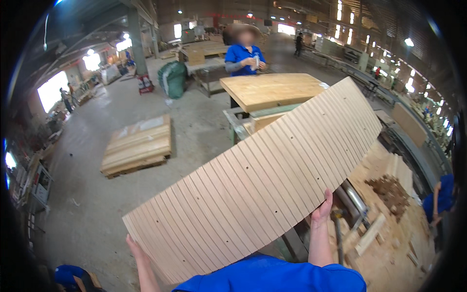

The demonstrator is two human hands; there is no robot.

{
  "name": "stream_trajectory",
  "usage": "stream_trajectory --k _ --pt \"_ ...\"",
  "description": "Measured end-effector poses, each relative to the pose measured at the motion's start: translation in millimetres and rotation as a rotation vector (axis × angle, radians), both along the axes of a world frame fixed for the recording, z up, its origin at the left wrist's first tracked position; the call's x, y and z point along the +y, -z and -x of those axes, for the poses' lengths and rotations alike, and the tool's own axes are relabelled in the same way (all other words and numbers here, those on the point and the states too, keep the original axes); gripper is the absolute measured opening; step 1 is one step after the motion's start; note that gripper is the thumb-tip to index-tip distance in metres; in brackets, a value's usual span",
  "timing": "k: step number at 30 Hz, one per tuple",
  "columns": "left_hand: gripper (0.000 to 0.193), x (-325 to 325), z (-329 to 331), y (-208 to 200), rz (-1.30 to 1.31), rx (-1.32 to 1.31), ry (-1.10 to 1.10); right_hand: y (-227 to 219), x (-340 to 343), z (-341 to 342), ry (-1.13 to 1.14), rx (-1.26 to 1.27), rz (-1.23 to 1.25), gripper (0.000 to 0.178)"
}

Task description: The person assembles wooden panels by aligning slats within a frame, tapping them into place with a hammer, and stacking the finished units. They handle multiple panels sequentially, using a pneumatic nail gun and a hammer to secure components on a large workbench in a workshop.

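A long pale wooden panel (253,180) with parallel grooves and several small dark holes spans the view in front of me, tilted from lower left to upper right. My left hand (134,247) grips its lower left end, fingers hidden behind the board. Along the near long edge, right of the middle, my right hand (322,208) holds the panel, with part of the fingers showing at the edge. The panel's far right end overlaps the view of a wooden tabletop (272,90) on a stand; whether they touch I cannot tell.
A co-worker (244,57) in blue stands behind the tabletop, holding something small and pale. Stacked boards (138,146) lie on the floor at left, a green sack (172,79) beyond. Metal rollers (352,197) and wood scraps (372,233) are at lower right. Another blue-clad person (440,197) is at far right.
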State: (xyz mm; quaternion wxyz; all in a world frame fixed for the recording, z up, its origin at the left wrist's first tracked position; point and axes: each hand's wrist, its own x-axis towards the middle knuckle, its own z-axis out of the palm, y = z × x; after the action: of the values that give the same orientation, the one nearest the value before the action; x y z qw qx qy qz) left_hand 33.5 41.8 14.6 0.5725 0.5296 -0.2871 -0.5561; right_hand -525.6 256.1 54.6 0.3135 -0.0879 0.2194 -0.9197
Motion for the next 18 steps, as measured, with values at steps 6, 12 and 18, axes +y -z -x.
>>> stream_trajectory --k 6,12,18 --pt "0.075 -90 -16 -10 -0.131 0.114 0.044 25 -205 37 -0.106 -0.118 -0.092 0.040" --pt "0.090 -165 2 -16 -0.360 0.104 0.043 37 -342 97 -0.181 -0.226 -0.210 0.035" --pt "0.084 -251 36 -56 -0.307 -0.132 0.190 33 -443 142 -0.161 -0.271 -0.250 0.025"
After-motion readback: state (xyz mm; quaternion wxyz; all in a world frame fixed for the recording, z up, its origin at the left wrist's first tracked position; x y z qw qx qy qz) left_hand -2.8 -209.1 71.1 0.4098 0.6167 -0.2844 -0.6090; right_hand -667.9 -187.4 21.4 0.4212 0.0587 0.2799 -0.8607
